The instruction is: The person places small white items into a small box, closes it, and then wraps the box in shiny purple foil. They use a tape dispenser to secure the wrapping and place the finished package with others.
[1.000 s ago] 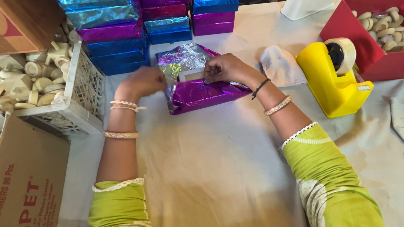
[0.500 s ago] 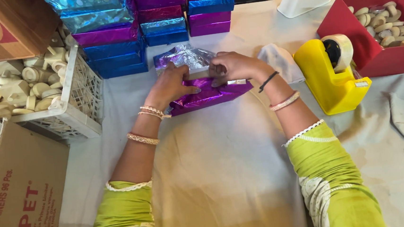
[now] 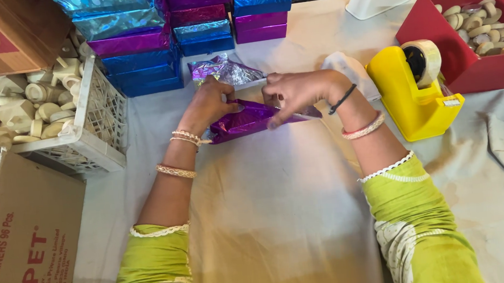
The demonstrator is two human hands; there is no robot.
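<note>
Both hands close together, left hand (image 3: 207, 106) and right hand (image 3: 299, 91) fingers curled, forearms outstretched

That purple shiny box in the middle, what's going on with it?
A person is wrapping the purple foil box on the table. The left hand pins its left end while the right hand presses the foil along the top. Finished blue and purple boxes are stacked behind, and a yellow tape dispenser stands to the right.

1. Soft, even daylight covers my table (image 3: 281, 216); I can't tell where it comes from.
2. Faint shadows sit under my forearms.
3. The foil boxes (image 3: 131, 26) glint with glare.
4. Edges bend slightly, and my sleeves look perhaps a little soft.
</note>
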